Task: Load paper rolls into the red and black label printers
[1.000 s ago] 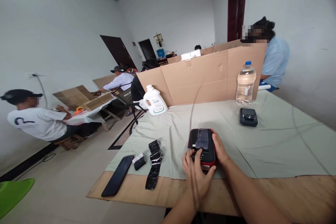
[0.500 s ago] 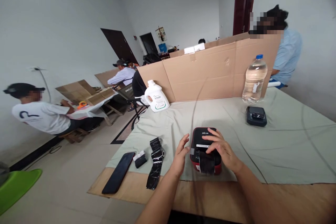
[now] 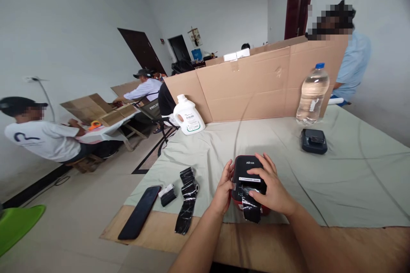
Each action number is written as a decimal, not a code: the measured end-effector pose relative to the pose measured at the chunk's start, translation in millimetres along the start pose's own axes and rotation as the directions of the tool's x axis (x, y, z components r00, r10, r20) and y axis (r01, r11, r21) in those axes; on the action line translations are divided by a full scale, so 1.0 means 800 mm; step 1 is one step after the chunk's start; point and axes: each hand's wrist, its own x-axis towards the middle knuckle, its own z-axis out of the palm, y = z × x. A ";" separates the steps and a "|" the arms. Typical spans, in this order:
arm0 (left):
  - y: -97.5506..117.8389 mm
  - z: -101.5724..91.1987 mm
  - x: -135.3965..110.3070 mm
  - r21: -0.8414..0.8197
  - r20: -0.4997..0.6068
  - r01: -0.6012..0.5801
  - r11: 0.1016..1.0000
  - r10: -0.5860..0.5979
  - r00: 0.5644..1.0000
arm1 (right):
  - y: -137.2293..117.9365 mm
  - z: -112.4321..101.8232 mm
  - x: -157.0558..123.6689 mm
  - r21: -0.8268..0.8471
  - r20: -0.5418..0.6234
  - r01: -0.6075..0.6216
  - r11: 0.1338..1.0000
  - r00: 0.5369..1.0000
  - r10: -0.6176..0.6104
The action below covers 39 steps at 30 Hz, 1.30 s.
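A red and black label printer sits on the cloth near the table's front edge, its lid down. A black strip hangs out of its front slot. My left hand presses against the printer's left side with fingers together. My right hand lies over the top and front, fingers curled on the lid and the thumb by the strip.
Left of the printer lie a loose black ribbon roll, a small black and white piece and a phone. Farther back are a black device, a water bottle, a white jug and a cardboard partition. Other people sit around.
The printer's lid went from open with the strip on top to closed. My left hand came against its side, and my right hand slid forward over the lid to the strip.
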 end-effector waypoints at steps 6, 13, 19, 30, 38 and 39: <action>-0.003 0.004 0.002 -0.024 -0.055 0.012 1.000 -0.014 0.998 | -0.003 0.002 -0.002 -0.061 0.049 -0.097 0.993 0.994 0.100; -0.006 0.006 -0.003 -0.026 -0.058 0.027 0.999 -0.029 0.998 | -0.001 0.004 -0.003 -0.047 -0.042 -0.071 0.996 0.997 0.069; -0.008 0.006 -0.007 -0.014 -0.075 0.009 1.000 -0.010 0.997 | 0.018 0.020 -0.004 0.299 -0.389 -0.047 0.953 0.906 0.167; 0.051 0.030 0.020 0.787 0.096 -0.192 0.586 0.191 0.977 | 0.079 0.061 0.002 0.708 -0.264 -0.425 0.564 0.581 0.770; 0.035 0.062 0.074 0.931 0.354 -0.365 -0.006 -0.232 0.906 | 0.097 0.068 0.000 0.649 -0.321 -0.427 0.629 0.596 0.736; 0.028 0.060 0.080 0.931 0.365 -0.361 0.059 -0.212 0.906 | 0.098 0.069 -0.001 0.624 -0.334 -0.429 0.653 0.608 0.720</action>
